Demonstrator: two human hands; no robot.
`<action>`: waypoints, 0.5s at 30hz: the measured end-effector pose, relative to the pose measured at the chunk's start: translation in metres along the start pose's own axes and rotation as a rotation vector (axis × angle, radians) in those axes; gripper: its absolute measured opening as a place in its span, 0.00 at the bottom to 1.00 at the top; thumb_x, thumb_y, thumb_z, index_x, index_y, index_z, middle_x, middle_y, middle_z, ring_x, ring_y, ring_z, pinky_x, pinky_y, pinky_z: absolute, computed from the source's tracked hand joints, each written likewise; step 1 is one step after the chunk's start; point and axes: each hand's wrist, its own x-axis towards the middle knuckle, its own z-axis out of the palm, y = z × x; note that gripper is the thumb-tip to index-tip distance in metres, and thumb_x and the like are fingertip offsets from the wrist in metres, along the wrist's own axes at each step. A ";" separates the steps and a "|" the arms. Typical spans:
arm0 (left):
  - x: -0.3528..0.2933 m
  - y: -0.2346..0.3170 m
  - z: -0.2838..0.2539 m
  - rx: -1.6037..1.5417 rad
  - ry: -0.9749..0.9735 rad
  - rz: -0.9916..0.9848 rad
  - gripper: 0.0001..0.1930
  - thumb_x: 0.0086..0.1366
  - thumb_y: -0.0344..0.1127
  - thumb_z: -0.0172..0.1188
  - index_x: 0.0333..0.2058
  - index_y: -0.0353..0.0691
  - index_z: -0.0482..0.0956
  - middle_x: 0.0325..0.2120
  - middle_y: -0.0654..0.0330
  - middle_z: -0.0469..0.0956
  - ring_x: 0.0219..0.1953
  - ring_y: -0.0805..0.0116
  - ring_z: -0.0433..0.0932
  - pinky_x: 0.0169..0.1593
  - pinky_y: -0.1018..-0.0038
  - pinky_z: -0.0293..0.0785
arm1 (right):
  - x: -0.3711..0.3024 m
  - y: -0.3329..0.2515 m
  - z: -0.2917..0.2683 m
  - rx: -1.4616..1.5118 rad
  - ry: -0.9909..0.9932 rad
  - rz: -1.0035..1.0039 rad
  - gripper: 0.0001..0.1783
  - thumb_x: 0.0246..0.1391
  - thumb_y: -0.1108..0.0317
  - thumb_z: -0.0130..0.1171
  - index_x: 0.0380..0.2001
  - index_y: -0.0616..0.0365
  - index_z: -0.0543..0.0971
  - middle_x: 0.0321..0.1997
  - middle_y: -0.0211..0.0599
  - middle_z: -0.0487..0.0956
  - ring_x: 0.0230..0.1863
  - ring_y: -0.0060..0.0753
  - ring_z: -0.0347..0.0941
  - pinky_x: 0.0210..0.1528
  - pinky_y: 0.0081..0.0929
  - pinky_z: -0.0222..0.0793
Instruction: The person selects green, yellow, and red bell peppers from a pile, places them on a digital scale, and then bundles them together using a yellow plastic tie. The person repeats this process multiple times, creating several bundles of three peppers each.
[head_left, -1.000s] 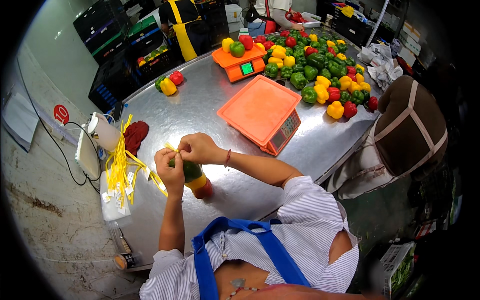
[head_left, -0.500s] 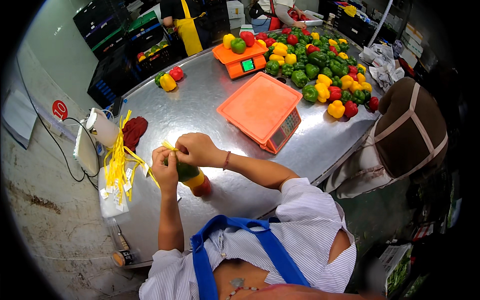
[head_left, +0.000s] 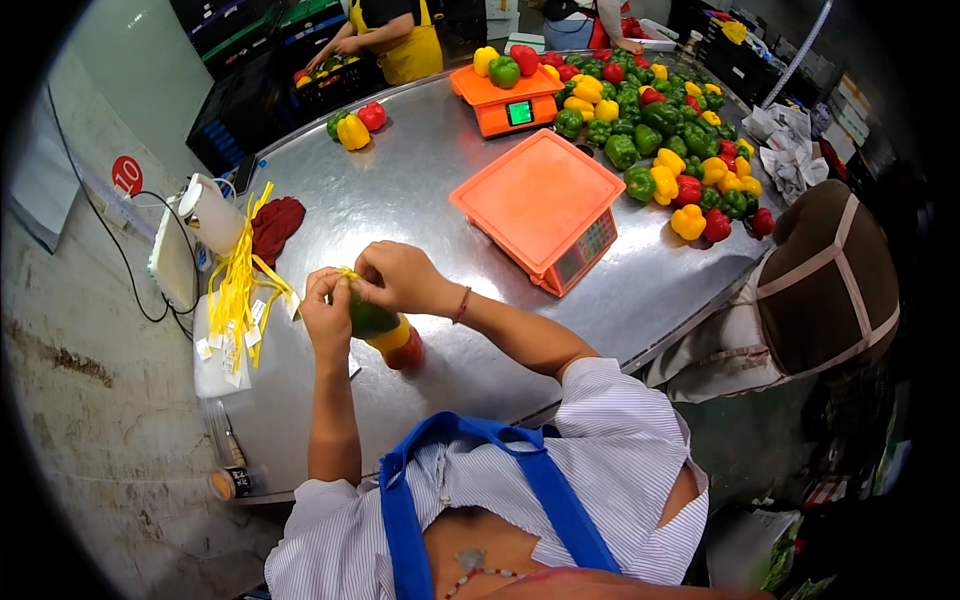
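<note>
A stacked pack of bell peppers (head_left: pixel 389 337), green, yellow and red, lies in front of me on the metal table (head_left: pixel 420 385). My left hand (head_left: pixel 328 306) and my right hand (head_left: pixel 408 277) meet at its green end, both closed in a pinch. Between their fingertips shows a yellow strip (head_left: pixel 347 272), gathered at the pack's end. Whether a clear bag wraps the peppers, I cannot make out. Left of my hands, a bunch of yellow tie strips (head_left: pixel 236 292) with white tags hangs beside a pale jug (head_left: pixel 210 215).
An orange scale (head_left: pixel 538 200) stands ahead; another scale (head_left: pixel 505 92) behind it carries several peppers. Loose peppers (head_left: pixel 660 130) cover the far right. A dark red cloth (head_left: pixel 275 230) lies left. Someone in a brown garment (head_left: pixel 830 280) is at the right edge, and a yellow-aproned person (head_left: pixel 405 45) stands opposite.
My view has shifted slightly, so the table sits differently in it. My hands still pinch the yellow strip, with its loose end less visible. The yellow-aproned person's hands now show over a crate.
</note>
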 end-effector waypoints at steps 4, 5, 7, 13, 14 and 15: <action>-0.001 0.006 0.006 0.128 0.000 0.129 0.03 0.51 0.24 0.53 0.25 0.30 0.74 0.30 0.55 0.72 0.34 0.66 0.72 0.40 0.76 0.68 | -0.001 0.001 0.003 -0.104 0.013 0.006 0.07 0.42 0.67 0.53 0.18 0.58 0.71 0.21 0.40 0.71 0.25 0.43 0.69 0.26 0.34 0.64; -0.001 0.006 0.008 0.123 0.029 0.112 0.03 0.50 0.25 0.54 0.24 0.30 0.74 0.29 0.55 0.72 0.34 0.65 0.72 0.40 0.76 0.68 | -0.004 0.001 0.004 -0.045 0.057 -0.025 0.05 0.42 0.69 0.53 0.20 0.59 0.71 0.21 0.41 0.71 0.24 0.42 0.68 0.26 0.33 0.64; -0.001 0.003 0.013 0.119 0.057 0.104 0.02 0.48 0.24 0.54 0.22 0.31 0.73 0.26 0.55 0.72 0.32 0.65 0.72 0.39 0.75 0.68 | -0.012 0.007 0.008 0.124 0.125 0.004 0.03 0.44 0.73 0.52 0.23 0.60 0.70 0.22 0.40 0.70 0.23 0.38 0.67 0.25 0.29 0.63; -0.001 -0.009 0.008 0.120 0.011 -0.037 0.03 0.47 0.27 0.54 0.20 0.34 0.72 0.25 0.56 0.72 0.32 0.63 0.70 0.39 0.72 0.66 | -0.018 0.010 0.029 0.579 0.186 0.211 0.05 0.54 0.71 0.47 0.29 0.63 0.68 0.24 0.29 0.69 0.24 0.18 0.62 0.26 0.17 0.61; 0.000 -0.009 0.005 0.126 -0.015 -0.059 0.03 0.47 0.28 0.54 0.20 0.35 0.72 0.25 0.56 0.72 0.33 0.63 0.70 0.39 0.72 0.66 | -0.017 0.009 0.032 0.588 0.183 0.220 0.05 0.54 0.71 0.47 0.29 0.63 0.68 0.24 0.29 0.69 0.24 0.18 0.62 0.27 0.17 0.61; 0.000 -0.009 0.002 0.146 -0.043 -0.066 0.04 0.47 0.28 0.53 0.23 0.35 0.73 0.27 0.57 0.72 0.34 0.63 0.69 0.41 0.72 0.65 | -0.015 0.008 0.034 0.598 0.185 0.227 0.06 0.54 0.71 0.47 0.30 0.63 0.68 0.24 0.29 0.69 0.24 0.17 0.63 0.27 0.16 0.61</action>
